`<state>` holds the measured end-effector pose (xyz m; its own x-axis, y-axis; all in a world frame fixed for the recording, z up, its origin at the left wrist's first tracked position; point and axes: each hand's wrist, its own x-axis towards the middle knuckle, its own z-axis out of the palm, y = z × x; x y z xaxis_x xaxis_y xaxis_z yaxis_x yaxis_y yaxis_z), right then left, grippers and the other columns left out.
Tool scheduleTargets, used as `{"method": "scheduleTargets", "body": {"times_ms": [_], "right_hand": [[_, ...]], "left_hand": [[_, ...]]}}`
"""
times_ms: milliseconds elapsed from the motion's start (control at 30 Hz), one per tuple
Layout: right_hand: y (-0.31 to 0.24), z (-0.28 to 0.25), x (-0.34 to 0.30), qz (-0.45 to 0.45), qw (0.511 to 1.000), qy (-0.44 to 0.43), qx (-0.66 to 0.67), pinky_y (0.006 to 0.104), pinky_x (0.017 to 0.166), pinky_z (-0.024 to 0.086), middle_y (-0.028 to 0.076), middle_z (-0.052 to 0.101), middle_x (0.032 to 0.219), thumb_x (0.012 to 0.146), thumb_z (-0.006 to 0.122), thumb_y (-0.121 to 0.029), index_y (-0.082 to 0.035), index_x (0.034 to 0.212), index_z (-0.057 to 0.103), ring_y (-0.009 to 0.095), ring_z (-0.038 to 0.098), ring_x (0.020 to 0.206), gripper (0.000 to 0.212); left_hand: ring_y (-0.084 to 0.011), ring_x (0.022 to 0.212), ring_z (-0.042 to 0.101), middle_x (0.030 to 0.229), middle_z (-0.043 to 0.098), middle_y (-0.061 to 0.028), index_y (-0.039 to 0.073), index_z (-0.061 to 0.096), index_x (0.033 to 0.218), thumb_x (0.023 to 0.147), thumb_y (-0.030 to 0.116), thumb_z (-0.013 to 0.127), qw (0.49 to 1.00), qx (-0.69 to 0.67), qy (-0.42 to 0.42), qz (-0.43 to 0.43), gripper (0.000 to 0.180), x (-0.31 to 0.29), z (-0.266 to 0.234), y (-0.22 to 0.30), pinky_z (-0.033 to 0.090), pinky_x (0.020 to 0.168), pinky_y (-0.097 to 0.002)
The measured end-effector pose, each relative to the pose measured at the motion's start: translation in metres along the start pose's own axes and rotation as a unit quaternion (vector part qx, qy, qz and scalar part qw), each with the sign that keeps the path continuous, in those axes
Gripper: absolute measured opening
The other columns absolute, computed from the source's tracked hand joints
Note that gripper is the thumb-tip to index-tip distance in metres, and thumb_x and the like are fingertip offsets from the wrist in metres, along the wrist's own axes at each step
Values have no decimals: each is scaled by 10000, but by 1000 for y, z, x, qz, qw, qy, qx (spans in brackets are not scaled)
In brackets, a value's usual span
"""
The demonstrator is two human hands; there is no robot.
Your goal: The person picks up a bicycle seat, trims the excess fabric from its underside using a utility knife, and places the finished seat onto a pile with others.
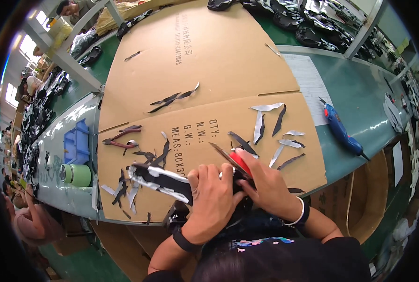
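Observation:
My left hand [213, 197] is closed around a black shoe piece with ragged white edging [160, 182], whose long end sticks out to the left over the cardboard. My right hand [270, 188] grips red-handled scissors [239, 162], their pointed blades slanting up and left above the cardboard. The two hands almost touch near the front edge. Part of the black piece between and below them is hidden. Around the hands lie black and white fabric scraps [259, 126], with more scraps [121, 187] at the left.
Cardboard [148, 75] covers the table. At its left lie red-handled pliers [125, 137], with a blue bin [76, 143] and green bottle [76, 175] beyond. A blue corded tool [343, 131] and paper sheet [308, 80] lie right. Sandals [287, 19] line the back; other people work at left.

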<state>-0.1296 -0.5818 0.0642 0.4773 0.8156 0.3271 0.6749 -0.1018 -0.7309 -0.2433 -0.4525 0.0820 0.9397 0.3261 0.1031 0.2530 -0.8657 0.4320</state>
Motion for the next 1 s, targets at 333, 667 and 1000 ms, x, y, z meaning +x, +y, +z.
{"method": "scheduleTargets", "body": {"times_ms": [333, 667, 1000], "right_hand": [[24, -29, 4, 167, 981, -72, 72, 325, 669, 495, 105, 609, 863, 801, 650, -70, 20, 1259, 470, 216, 615, 756, 500], [21, -2, 0, 78, 983, -44, 161, 331, 663, 512, 120, 645, 902, 865, 665, -183, -45, 1302, 472, 251, 646, 721, 497], [13, -38, -26, 142, 936, -281, -160, 419, 593, 495, 152, 649, 864, 882, 614, -79, -135, 1433, 406, 328, 634, 701, 592]], "left_hand": [[-254, 966, 516, 967, 580, -91, 46, 587, 1096, 660, 467, 820, 985, -14, 51, -164, 650, -17, 21, -46, 318, 875, -407], [-205, 837, 532, 825, 573, -14, 99, 679, 817, 675, 109, 762, 985, -139, 93, 50, 164, 19, 34, -33, 332, 783, -351], [-177, 771, 543, 769, 618, 1, 92, 709, 797, 700, 75, 762, 973, -207, 103, 19, 112, 18, 30, -33, 351, 763, -309]]}}
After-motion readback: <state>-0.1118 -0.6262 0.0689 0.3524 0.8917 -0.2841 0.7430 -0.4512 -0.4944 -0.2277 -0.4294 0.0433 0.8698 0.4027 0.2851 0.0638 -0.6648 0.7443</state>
